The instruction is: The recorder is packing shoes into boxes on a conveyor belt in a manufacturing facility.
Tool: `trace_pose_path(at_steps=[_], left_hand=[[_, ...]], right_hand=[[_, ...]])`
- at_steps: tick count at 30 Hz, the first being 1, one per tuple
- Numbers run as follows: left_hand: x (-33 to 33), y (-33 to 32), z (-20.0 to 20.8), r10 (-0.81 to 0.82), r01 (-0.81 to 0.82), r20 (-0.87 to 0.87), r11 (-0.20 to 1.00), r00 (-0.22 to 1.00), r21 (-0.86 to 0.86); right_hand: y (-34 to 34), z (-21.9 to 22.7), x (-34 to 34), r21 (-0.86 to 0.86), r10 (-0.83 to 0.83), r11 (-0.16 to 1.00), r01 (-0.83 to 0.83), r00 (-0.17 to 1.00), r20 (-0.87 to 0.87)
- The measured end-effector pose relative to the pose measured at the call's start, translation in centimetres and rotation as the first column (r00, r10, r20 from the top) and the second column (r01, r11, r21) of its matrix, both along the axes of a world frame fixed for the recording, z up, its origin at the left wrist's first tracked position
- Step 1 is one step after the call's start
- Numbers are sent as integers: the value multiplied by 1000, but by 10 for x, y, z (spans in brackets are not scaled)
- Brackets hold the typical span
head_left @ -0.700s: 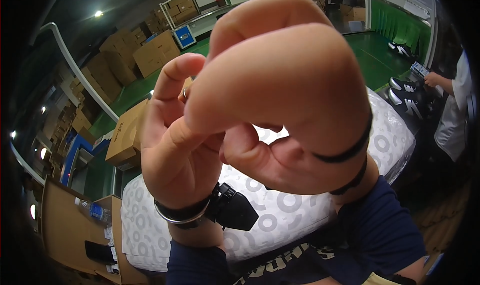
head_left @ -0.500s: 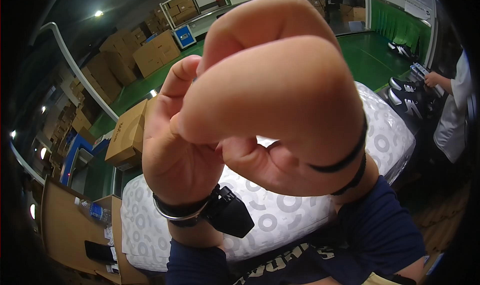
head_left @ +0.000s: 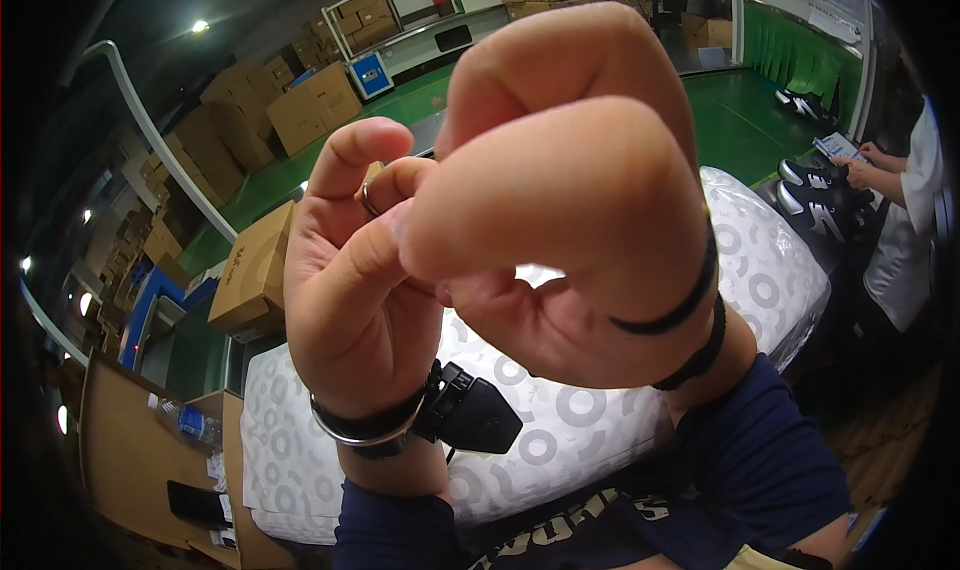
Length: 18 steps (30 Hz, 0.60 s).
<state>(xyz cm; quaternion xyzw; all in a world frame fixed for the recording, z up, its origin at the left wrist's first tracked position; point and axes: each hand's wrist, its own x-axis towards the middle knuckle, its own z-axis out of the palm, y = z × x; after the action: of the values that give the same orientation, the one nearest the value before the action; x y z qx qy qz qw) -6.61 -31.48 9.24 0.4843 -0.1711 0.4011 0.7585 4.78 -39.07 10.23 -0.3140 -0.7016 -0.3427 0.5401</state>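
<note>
Close to the camera, my right hand [head_left: 560, 200] is raised with its fingers curled over and a black band at the wrist. Beside it, my left hand [head_left: 345, 260] is closed, its thumb and forefinger meeting behind the right fingertips. A ring circles one left finger. Whatever lies between the fingertips is hidden. On the left wrist sit a silver bangle [head_left: 365, 440] and a black strap with a black plastic block [head_left: 475, 410]. Below both hands lies a stack of white paper [head_left: 590, 420] printed with grey rings, its right side wrapped in clear film.
On the left, a cardboard box [head_left: 255, 270] stands beyond an open carton [head_left: 130, 450] holding a water bottle [head_left: 190, 420] and a black phone [head_left: 200, 505]. At right, black and white shoes [head_left: 815, 205] sit near a person [head_left: 905, 190] holding a printed sheet [head_left: 840, 150].
My right hand has moved slightly down and right. The left fingers show more, with the ring now visible. The person at right now holds the sheet up in both hands.
</note>
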Motion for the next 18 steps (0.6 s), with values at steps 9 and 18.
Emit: trace_pose_path(at_steps=[9, 18], left_hand=[[7, -2, 3, -67, 70, -61, 997, 996, 36], [8, 0, 3, -39, 41, -61, 998, 997, 40]], right_hand=[[-6, 4, 6, -135, 160, 977, -164, 986, -40], [3, 8, 1, -83, 275, 953, -292, 946, -170]])
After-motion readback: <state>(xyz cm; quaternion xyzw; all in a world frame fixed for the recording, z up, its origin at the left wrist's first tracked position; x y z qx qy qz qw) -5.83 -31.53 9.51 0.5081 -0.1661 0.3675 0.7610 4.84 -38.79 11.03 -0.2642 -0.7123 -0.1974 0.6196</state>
